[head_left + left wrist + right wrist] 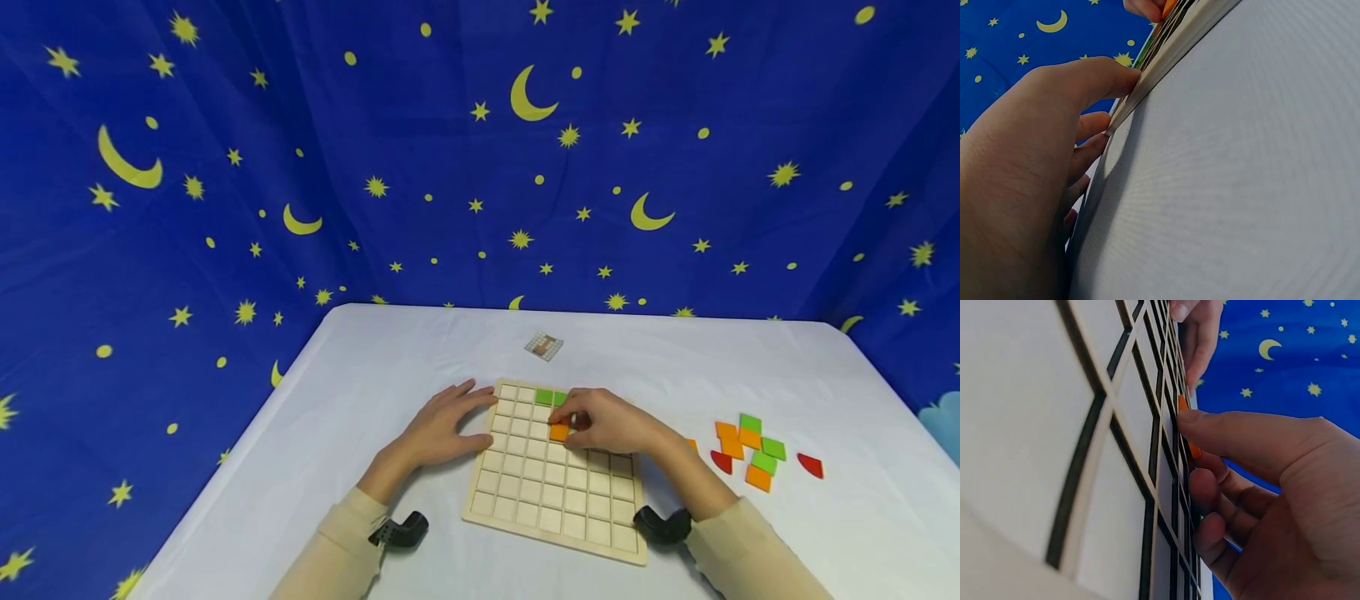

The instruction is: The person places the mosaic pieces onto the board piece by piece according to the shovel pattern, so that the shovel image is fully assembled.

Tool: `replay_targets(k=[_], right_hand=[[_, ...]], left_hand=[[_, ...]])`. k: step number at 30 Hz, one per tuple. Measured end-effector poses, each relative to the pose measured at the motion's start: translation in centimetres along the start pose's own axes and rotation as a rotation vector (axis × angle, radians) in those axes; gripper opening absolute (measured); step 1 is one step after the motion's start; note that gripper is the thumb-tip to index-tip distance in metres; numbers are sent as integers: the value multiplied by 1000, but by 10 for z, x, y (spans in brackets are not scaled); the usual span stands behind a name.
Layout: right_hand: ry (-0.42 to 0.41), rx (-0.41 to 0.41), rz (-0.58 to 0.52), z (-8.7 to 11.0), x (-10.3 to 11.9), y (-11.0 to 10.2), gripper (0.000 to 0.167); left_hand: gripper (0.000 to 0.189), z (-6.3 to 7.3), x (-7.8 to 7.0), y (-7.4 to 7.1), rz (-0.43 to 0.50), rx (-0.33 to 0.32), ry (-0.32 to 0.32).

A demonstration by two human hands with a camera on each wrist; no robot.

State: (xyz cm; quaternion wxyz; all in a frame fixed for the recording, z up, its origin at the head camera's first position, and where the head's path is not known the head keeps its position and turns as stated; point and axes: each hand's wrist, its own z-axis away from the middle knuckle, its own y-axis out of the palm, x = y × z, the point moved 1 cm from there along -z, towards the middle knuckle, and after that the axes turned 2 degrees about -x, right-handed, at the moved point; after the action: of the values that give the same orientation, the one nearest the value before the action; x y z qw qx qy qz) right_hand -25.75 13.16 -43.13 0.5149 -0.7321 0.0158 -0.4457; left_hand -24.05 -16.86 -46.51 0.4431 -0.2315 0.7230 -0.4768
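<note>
A pale wooden grid board (528, 487) lies on the table, two green square tiles (544, 397) set in its far row. Over a cell below them, my right hand (611, 421) pinches an orange square tile (559, 432). The right wrist view shows the thumb on the near side of that orange tile (1193, 450) and the fingers on its far side. At the board's left edge rests my left hand (442, 425), fingers spread, thumb and fingertips against the rim. In the left wrist view, the thumb and index finger of this hand (1029, 156) touch the board's side (1179, 53).
To the right of the board lie several loose orange square tiles (758, 477), green square tiles (773, 448) and red quarter-round tiles (811, 466). A small printed pattern card (543, 346) is behind the board. A blue star-and-moon curtain (450, 167) hangs around the white table (390, 350).
</note>
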Motion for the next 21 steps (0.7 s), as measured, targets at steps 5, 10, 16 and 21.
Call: replay_targets(k=[5,10,16,21], right_hand=[[0,4,7,0,-1,0,31],[-4,8,10,0,-3,1,32],[-15,-2,10,0,-4,1,31],[-13,-9,13,0,-4,2,30]], left_hand=[[63,-1,0,0,4,-5,13],[64,-1,1,1,-4,4,1],[63,-1,1,2,-8,7,-8],[64,-2,1,2,-7,10,-16]])
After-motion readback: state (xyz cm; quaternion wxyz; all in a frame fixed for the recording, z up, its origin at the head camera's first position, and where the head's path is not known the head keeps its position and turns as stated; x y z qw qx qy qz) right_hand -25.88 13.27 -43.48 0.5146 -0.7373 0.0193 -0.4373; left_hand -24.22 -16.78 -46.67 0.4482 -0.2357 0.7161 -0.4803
